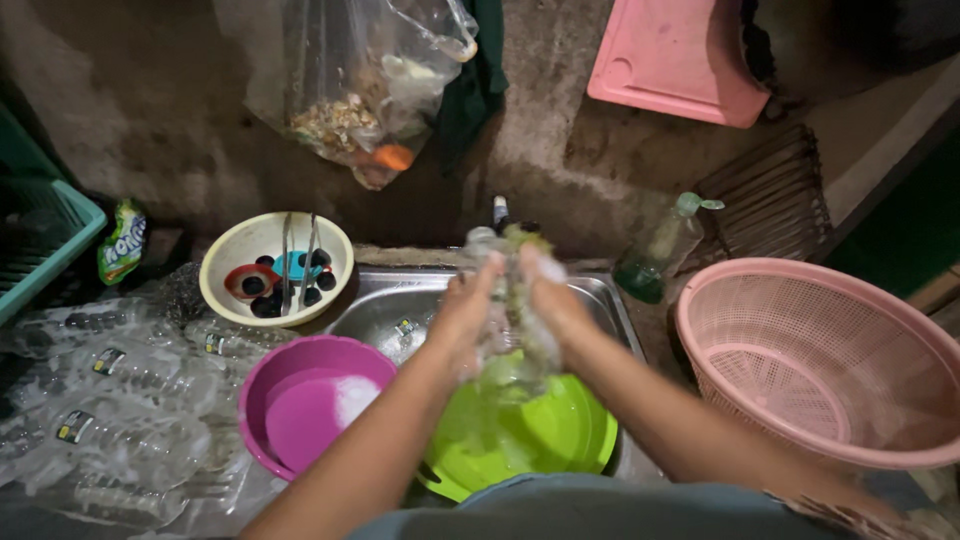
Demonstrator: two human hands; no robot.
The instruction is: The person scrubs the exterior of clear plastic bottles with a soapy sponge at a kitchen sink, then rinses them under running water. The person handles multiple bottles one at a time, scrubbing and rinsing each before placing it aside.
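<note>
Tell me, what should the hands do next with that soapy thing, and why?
Probably lower it and rinse it. Both hands, left hand and right hand, squeeze a clear, foamy thing above the green bowl in the sink. Suds cover it and the fingers, so the scrubbing looks well along. What the thing is, I cannot tell for sure.

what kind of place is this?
Probably a simple home dishwashing corner against a rough concrete wall. A steel sink holds a green basin and a purple bowl. Both hands, left and right, rub something soapy above them. A soap bottle and pink basket stand alongside.
</note>
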